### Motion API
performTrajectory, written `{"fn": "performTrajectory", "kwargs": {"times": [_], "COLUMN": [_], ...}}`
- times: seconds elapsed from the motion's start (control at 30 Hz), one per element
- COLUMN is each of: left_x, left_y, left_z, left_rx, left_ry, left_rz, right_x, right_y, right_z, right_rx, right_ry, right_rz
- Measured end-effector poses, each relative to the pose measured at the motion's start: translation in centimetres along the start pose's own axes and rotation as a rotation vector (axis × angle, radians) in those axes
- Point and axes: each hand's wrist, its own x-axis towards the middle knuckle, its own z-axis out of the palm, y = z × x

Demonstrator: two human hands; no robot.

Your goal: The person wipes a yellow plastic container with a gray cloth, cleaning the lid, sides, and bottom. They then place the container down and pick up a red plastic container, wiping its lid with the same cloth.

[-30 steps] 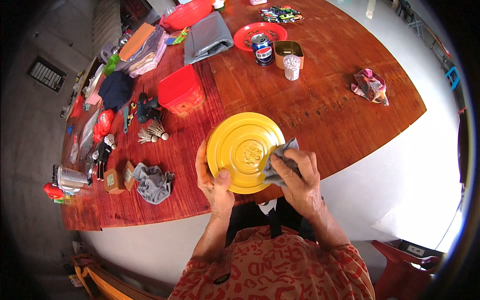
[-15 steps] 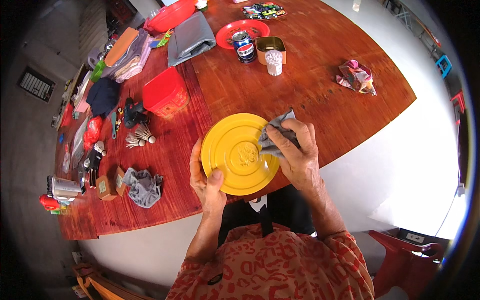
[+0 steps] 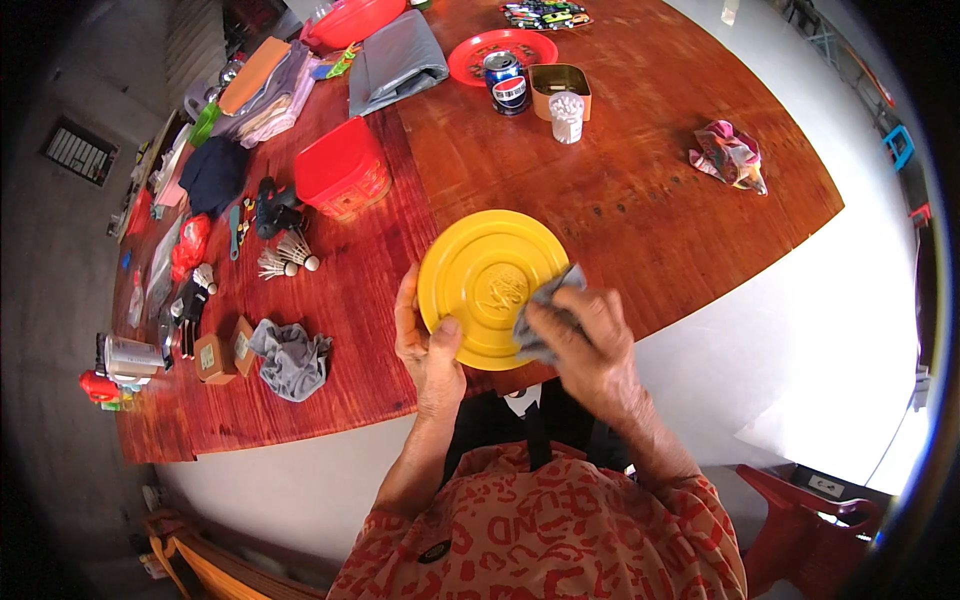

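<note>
A round yellow lid (image 3: 470, 265) with ringed ridges and a raised design in its middle is held up over the table's near edge. My left hand (image 3: 430, 340) grips its left rim, thumb on the face and fingers behind. A grey cloth (image 3: 545, 310) is bunched in my right hand (image 3: 595, 350), whose fingers press it against the lid's right side. That hand is a little blurred. Part of the cloth is hidden under the fingers.
On the reddish wooden table (image 3: 620, 220) stand a red box (image 3: 345, 170), a soda can (image 3: 505, 85), a tub of cotton swabs (image 3: 566, 118) and a square tin (image 3: 575, 80). Shuttlecocks (image 3: 290, 255), a drill (image 3: 275, 208) and another grey cloth (image 3: 290, 360) lie left. A crumpled wrapper (image 3: 728, 157) lies right.
My right hand has slid the cloth downward along the lid's right side. In the picture, the lid and my left hand sit slightly higher and further right; the table view has shifted too.
</note>
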Motion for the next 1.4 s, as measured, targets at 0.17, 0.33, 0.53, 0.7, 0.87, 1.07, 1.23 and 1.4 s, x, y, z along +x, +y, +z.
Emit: {"fn": "performTrajectory", "kwargs": {"times": [0.17,0.33,0.53,0.7,0.87,1.07,1.23,1.4], "left_x": [-0.2,0.0,-0.5,-0.7,-0.5,-1.3,-1.1,-0.9], "left_y": [-0.2,-1.0,-1.0,-0.8,-1.1,-1.1,-0.6,-0.6], "left_z": [0.4,-0.2,0.0,0.6,-0.5,-0.4,-0.1,-0.4], "left_rx": [-0.013,0.019,0.005,0.076,0.083,0.197,0.099,0.109], "left_ry": [0.008,0.024,-0.039,-0.095,-0.118,-0.194,-0.125,-0.104], "left_rz": [-0.031,-0.067,-0.125,-0.111,-0.132,-0.137,-0.142,-0.122], "right_x": [0.8,-1.5,1.1,2.3,1.4,3.5,3.1,2.4], "right_y": [0.4,-1.3,-0.4,0.7,-0.6,-0.7,0.5,1.9], "right_z": [0.6,1.2,-0.1,1.4,2.0,3.3,2.9,1.8], "right_rx": [-0.043,0.113,0.292,0.097,0.331,0.229,0.055,-0.019], "right_ry": [0.056,-0.029,-0.060,0.035,-0.055,0.094,0.089,0.075], "right_rz": [0.049,-0.048,0.072,0.105,0.009,-0.056,0.007,0.148]}}
